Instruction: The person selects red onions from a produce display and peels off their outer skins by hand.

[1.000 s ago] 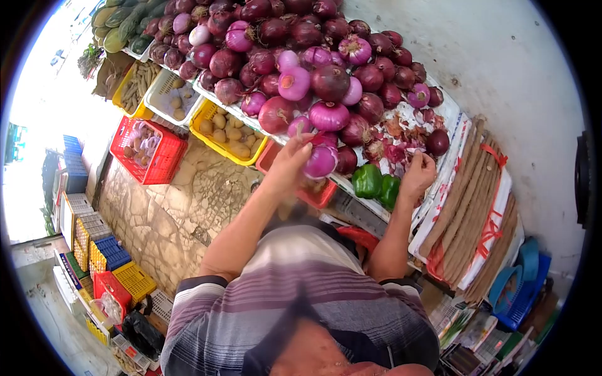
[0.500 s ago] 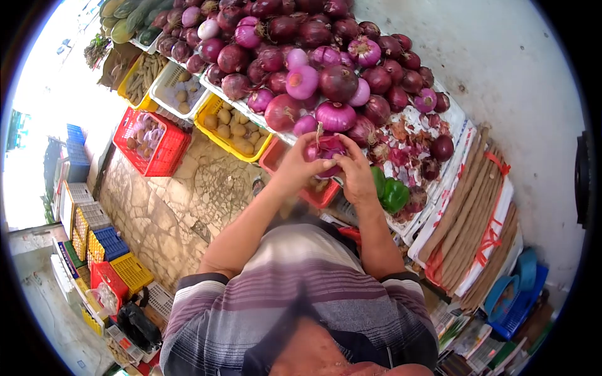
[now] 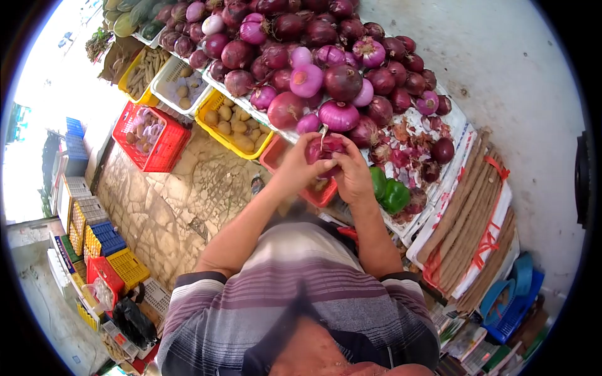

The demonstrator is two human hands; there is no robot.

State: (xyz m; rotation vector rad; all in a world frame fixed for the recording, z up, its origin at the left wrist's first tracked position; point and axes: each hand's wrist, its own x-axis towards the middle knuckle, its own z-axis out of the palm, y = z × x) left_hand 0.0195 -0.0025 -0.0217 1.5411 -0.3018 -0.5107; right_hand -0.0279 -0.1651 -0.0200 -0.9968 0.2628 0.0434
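A red onion [image 3: 322,149] with a dry stem tip sits between my two hands, above the near edge of the onion pile [image 3: 342,83]. My left hand [image 3: 300,168] is wrapped round its left side, thumb across the front. From the right, my right hand [image 3: 352,177] grips the onion with thumb and fingers near the left thumb. Part of the onion is covered by the fingers. Loose onion skins [image 3: 411,141] lie on the white tray just right of my hands. A green bell pepper [image 3: 394,195] rests close to my right wrist.
Yellow crate of potatoes [image 3: 235,128], red crate [image 3: 150,139] and white crate [image 3: 182,88] stand at the left. Below my hands is a red tray [image 3: 321,195]. Long brown roots [image 3: 467,219] tied with red ribbon lie at the right, beside a wall [image 3: 495,56].
My hands stay round the onion, with the fingers shifted slightly on it. The view has moved a little, so the pile appears slightly lower and further right.
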